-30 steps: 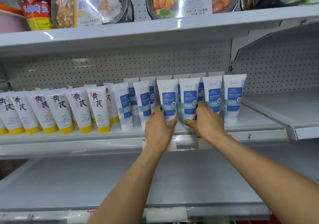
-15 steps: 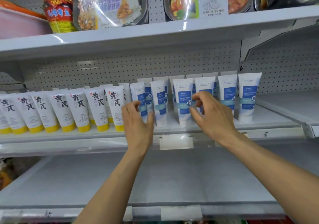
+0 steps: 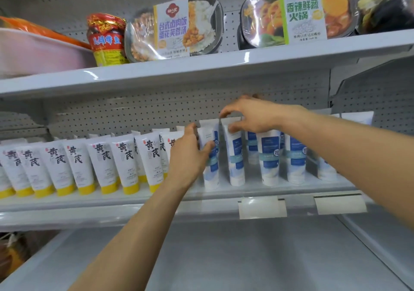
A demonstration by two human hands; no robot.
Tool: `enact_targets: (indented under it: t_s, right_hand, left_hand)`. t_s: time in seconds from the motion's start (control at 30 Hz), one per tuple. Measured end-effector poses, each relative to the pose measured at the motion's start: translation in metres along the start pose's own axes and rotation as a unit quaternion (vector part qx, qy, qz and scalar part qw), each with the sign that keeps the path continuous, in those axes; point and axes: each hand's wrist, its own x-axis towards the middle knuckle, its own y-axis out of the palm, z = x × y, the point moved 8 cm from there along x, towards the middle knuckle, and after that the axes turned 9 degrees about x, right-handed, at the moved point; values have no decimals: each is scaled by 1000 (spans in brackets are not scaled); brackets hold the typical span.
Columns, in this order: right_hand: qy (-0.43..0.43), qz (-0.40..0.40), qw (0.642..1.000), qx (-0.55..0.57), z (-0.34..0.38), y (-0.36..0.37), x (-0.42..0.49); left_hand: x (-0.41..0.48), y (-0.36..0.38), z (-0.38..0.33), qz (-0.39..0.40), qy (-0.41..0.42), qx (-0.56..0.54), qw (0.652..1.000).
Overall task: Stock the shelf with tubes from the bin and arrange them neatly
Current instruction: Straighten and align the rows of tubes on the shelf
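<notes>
**Both hands now work the left end of the blue row**

Compared with a second ago, your hands are no longer low at the bases of the middle tubes. Your left hand (image 3: 190,156), which was hanging open half a second ago, now grips the end blue tube (image 3: 212,169) just right of frame centre, with the thumb across its front and the fingers round its side. Your right hand (image 3: 255,117) is now up at the crimped tops, where thumb and forefinger appear to pinch the top of the second blue tube (image 3: 236,163). Motion blur makes that contact hard to confirm.

I judge from this that you are past stocking and into squaring up the seam where the two products meet. No bin shows anywhere in the frame.

The blue-label tubes (image 3: 270,158) stand cap-down on the shelf (image 3: 134,198), running across the middle of the frame from centre to right, with more behind them. The front row is not yet even. The end tube and the second one stand close together, then a wider gap opens before the next. Some faces are turned slightly off square. The yellow-capped tubes (image 3: 125,163) in the left half of the frame are packed tight and lean a little left. The nearest of them is partly hidden behind your left hand.
</notes>
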Motion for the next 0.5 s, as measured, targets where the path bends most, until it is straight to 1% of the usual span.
enact_targets:
  t_s: [0.07, 0.1, 0.23, 0.37, 0.5]
  right_hand:
    - [14, 67, 997, 38, -4, 13, 8]
    - [16, 82, 995, 51, -5, 18, 10]
    - [10, 76, 993, 85, -5, 23, 14]
    - [16, 90, 990, 104, -5, 21, 10]
    - [30, 93, 988, 121, -7, 22, 8]
  left_hand:
    - [3, 6, 3, 29, -8, -7, 1000]
    - [4, 8, 5, 36, -15, -18, 999]
    - [9, 16, 12, 65, -40, -70, 995]
    - [11, 27, 16, 118, -72, -178, 974]
    - [10, 32, 16, 139, -93, -233, 958]
